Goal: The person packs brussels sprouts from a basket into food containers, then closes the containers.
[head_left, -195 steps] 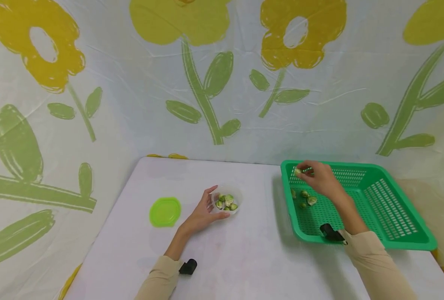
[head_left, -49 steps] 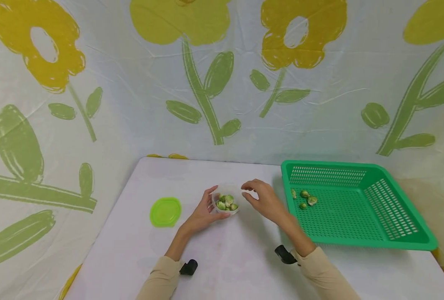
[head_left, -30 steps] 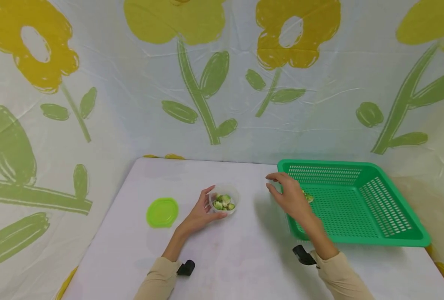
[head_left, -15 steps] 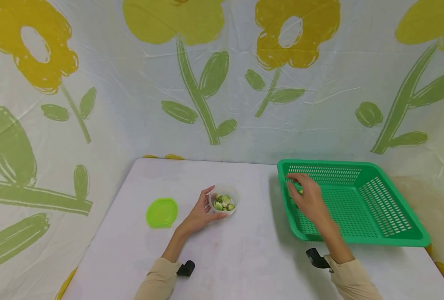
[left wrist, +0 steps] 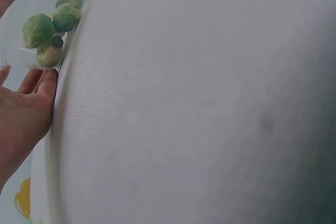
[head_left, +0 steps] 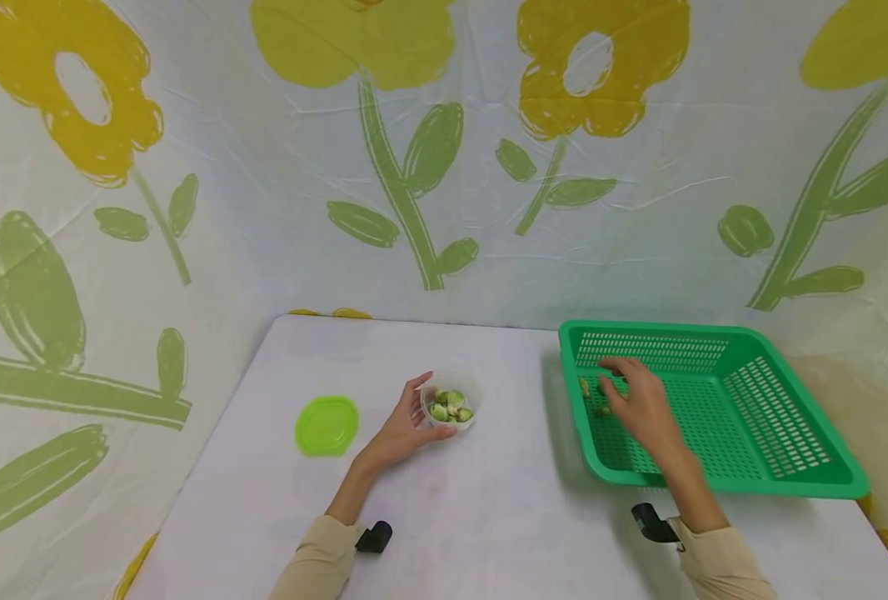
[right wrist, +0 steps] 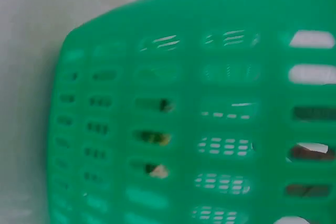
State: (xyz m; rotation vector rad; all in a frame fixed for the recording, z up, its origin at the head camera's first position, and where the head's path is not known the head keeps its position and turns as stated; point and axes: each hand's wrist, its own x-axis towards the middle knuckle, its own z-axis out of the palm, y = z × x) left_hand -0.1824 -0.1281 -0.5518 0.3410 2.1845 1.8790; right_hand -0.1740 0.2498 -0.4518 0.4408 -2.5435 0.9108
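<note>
Clear round plastic tub [head_left: 470,387], small green Brussels sprouts [head_left: 454,400] inside: on the white table [head_left: 489,508] | left hand [head_left: 405,430]: fingers and thumb curved around the tub, grasping it | right hand [head_left: 645,410]: over loose sprouts [head_left: 603,411] in the green perforated plastic basket [head_left: 721,421], thumb and forefinger apart, nothing visibly gripped | lime-green plastic lid [head_left: 327,426]: flat, left of the tub

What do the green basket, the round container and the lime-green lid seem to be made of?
The green basket: rigid plastic, slightly glossy; its wall slots look moulded in. The round container: probably clear, smooth plastic, since Brussels sprouts show through its wall; glass is not ruled out. The lime-green lid: likely plastic, bright and evenly coloured; silicone is possible.
</note>
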